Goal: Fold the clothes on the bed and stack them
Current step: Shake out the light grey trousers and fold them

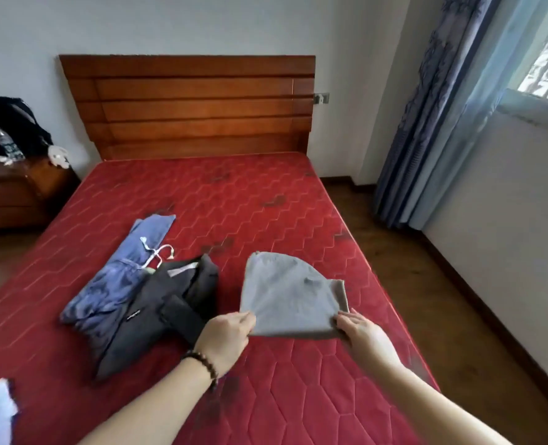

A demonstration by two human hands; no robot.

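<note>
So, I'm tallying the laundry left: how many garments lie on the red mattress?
3, perhaps more out of view: a grey folded garment pinched by both hands, a black garment beside it, and a blue garment on a hanger furthest left.

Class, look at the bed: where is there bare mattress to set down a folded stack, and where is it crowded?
Free: the red mattress between the headboard and the clothes. Crowded: near left, where the blue garment, dark garment and grey garment lie.

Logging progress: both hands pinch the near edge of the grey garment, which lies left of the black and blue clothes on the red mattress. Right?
Not quite. In the head view the grey garment lies right of the black garment and blue garment. Left hand and right hand do pinch its near edge on the red mattress.
</note>
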